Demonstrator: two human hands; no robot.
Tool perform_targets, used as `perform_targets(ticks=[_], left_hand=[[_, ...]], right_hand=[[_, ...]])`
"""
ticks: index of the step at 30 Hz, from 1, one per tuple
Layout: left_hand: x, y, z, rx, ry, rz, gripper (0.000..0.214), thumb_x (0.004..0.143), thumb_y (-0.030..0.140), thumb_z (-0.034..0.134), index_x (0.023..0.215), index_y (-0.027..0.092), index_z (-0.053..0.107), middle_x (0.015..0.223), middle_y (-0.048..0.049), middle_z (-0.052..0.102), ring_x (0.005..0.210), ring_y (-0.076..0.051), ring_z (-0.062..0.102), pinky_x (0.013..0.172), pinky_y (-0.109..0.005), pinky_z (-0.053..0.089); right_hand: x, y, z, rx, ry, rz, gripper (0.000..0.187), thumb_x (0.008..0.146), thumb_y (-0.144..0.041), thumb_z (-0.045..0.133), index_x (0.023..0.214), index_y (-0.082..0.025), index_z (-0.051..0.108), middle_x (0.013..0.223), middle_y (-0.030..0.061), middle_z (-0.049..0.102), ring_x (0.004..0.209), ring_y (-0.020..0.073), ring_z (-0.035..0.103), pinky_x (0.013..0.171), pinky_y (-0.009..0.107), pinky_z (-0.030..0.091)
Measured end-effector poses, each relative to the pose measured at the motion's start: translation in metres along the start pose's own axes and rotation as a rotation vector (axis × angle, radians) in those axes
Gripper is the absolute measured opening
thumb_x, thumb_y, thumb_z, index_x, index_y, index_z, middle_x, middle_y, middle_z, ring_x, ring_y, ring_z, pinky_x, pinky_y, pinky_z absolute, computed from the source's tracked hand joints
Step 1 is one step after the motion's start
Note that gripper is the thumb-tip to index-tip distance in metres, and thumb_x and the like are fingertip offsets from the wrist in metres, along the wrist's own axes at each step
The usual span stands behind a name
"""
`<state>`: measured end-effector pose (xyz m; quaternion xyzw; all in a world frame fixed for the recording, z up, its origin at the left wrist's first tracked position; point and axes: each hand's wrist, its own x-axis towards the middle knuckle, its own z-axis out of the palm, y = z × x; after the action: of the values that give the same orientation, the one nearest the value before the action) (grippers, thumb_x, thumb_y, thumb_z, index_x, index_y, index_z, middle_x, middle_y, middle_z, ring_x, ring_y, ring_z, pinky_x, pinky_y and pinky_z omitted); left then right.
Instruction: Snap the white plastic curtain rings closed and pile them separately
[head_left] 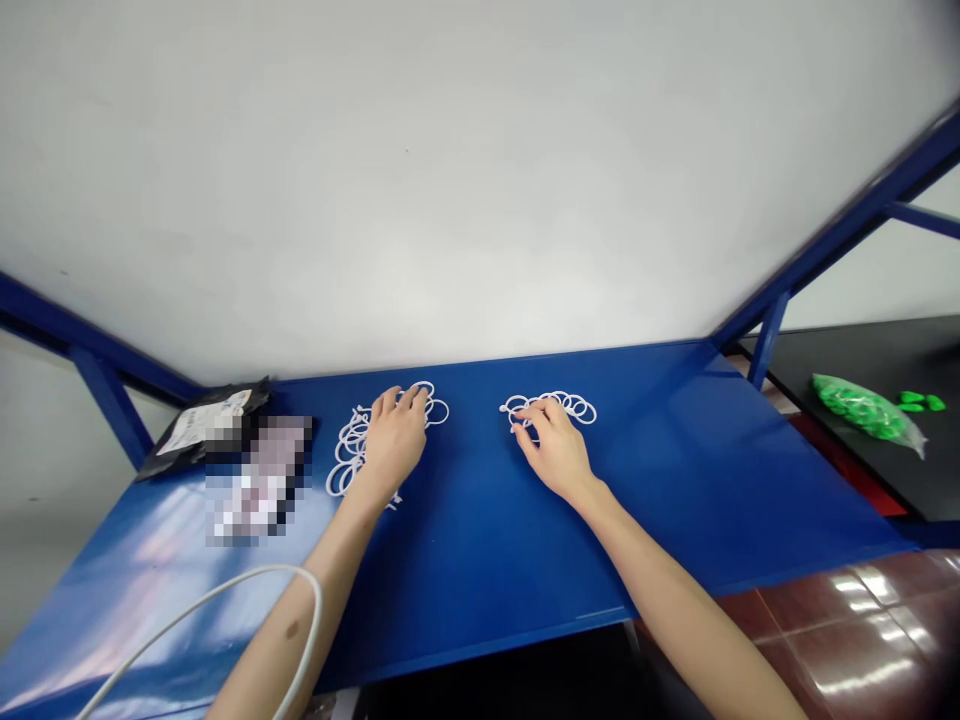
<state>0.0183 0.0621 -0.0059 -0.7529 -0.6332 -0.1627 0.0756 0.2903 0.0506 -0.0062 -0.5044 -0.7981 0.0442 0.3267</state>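
White rings with small knobs lie in two groups on the blue table. My left hand rests palm down over the left group of rings, fingers stretched and slightly apart, covering part of them. At the right group of rings, my right hand has its fingers curved and its thumb apart from the index finger. It touches or hovers just over those rings; which of the two cannot be made out. Neither hand visibly lifts a ring.
A black plastic package with a white label lies at the table's left, beside a blurred-out object. A white cable loops across my left forearm. Blue frame bars flank the blue table. On a black surface at right lies a bag of green pieces.
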Motion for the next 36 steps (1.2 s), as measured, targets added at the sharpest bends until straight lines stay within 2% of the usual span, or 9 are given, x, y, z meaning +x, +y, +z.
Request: perform_targets(ticks=[4,10,14,19,23,25,28,32,36], left_hand=[[0.004,-0.015,0.001,-0.009,-0.033,0.036,0.042,0.087,0.004,0.042,0.112,0.020,0.072,0.107,-0.0164,0.075,0.113,-0.037,0.059,0.104,-0.056,0.039],[-0.009,-0.025,0.001,-0.078,-0.088,0.102,0.035,0.092,0.013,0.045,0.111,0.027,0.071,0.108,-0.0084,0.077,0.113,-0.033,0.058,0.108,-0.060,0.032],[-0.013,-0.029,-0.002,-0.077,-0.107,0.121,0.033,0.092,0.013,0.047,0.113,0.027,0.069,0.110,-0.0090,0.077,0.108,-0.034,0.058,0.101,-0.057,0.035],[-0.013,-0.028,-0.018,-0.093,-0.100,0.079,0.024,0.095,0.019,0.052,0.108,0.025,0.072,0.100,-0.0103,0.077,0.100,-0.033,0.061,0.091,-0.052,0.040],[-0.022,-0.011,-0.032,-0.219,-0.045,0.053,0.020,0.096,0.026,0.057,0.112,0.024,0.070,0.096,-0.0073,0.077,0.099,-0.030,0.064,0.092,-0.048,0.044],[-0.031,0.006,-0.035,-0.381,-0.040,0.064,0.018,0.097,0.027,0.057,0.111,0.024,0.068,0.098,-0.0056,0.077,0.097,-0.026,0.066,0.090,-0.041,0.049],[-0.044,0.036,-0.030,-0.622,-0.080,0.087,0.014,0.099,0.027,0.054,0.099,0.025,0.067,0.097,-0.0026,0.075,0.092,-0.020,0.070,0.083,-0.033,0.054],[-0.058,0.061,-0.019,-0.851,-0.063,0.022,0.013,0.099,0.029,0.054,0.101,0.024,0.066,0.099,-0.0026,0.077,0.084,-0.017,0.073,0.076,-0.029,0.057],[-0.066,0.064,-0.014,-0.997,-0.051,-0.135,0.014,0.096,0.032,0.060,0.107,0.023,0.063,0.092,-0.0017,0.076,0.077,-0.016,0.073,0.065,-0.025,0.055]], right_hand=[[-0.001,-0.004,0.001,0.027,-0.030,-0.010,0.019,0.103,-0.028,0.053,0.110,-0.021,0.068,0.110,0.0110,0.065,0.104,0.0246,0.065,0.074,0.035,0.059],[-0.003,-0.009,0.004,0.059,-0.058,-0.025,0.016,0.102,-0.026,0.055,0.109,-0.020,0.068,0.108,0.0102,0.065,0.104,0.0244,0.065,0.072,0.034,0.059],[-0.005,-0.013,0.006,0.076,-0.090,-0.045,0.016,0.102,-0.026,0.056,0.107,-0.020,0.069,0.108,0.0098,0.066,0.102,0.0245,0.065,0.075,0.035,0.059],[-0.007,-0.017,0.010,0.093,-0.131,-0.066,0.015,0.101,-0.025,0.057,0.105,-0.019,0.070,0.106,0.0091,0.066,0.099,0.0243,0.065,0.077,0.037,0.060],[-0.010,-0.019,0.010,0.123,-0.117,-0.088,0.018,0.102,-0.027,0.055,0.111,-0.020,0.069,0.109,0.0098,0.067,0.102,0.0251,0.066,0.078,0.038,0.061],[-0.011,-0.023,0.008,0.183,-0.104,-0.113,0.025,0.102,-0.028,0.055,0.124,-0.020,0.064,0.121,0.0115,0.066,0.108,0.0250,0.066,0.082,0.039,0.062],[-0.015,-0.030,0.005,0.346,-0.135,-0.168,0.034,0.103,-0.030,0.055,0.136,-0.023,0.055,0.140,0.0119,0.060,0.099,0.0193,0.071,0.085,0.037,0.062],[-0.019,-0.037,0.004,0.468,-0.179,-0.172,0.024,0.106,-0.031,0.049,0.126,-0.024,0.061,0.119,0.0081,0.072,0.091,0.0174,0.073,0.080,0.032,0.060],[-0.021,-0.039,0.005,0.520,-0.236,-0.091,0.021,0.106,-0.033,0.052,0.117,-0.022,0.065,0.106,0.0065,0.074,0.087,0.0173,0.073,0.076,0.029,0.057]])
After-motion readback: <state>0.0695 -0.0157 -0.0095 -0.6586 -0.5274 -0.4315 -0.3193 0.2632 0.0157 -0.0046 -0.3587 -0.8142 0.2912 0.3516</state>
